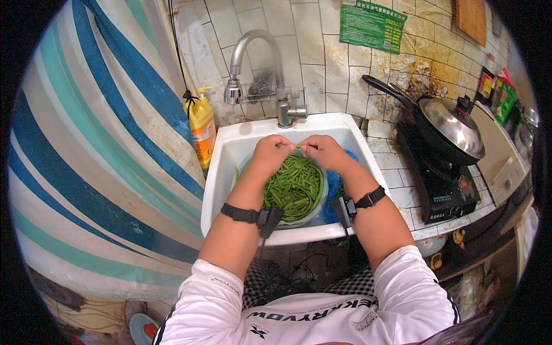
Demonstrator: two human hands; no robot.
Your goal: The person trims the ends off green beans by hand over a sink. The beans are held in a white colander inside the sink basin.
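Note:
My left hand (272,154) and my right hand (321,151) meet above the far rim of a bowl, their fingertips pinching a short green bean (297,147) between them. Below them, the round, pale translucent bowl (324,206) stands in a white ceramic sink (276,236). Cut or snapped green bean pieces (297,177) fill it, with some longer beans curled along its side. To the right of the bowl lies a blue plastic bag (331,189), partly hidden by my right forearm; something green shows beside it.
A chrome faucet (282,86) rises behind the sink. At the left stand a yellow pump bottle (202,129) and a striped curtain (108,142). To the right, a lidded black wok (450,129) sits on a black gas stove (444,194).

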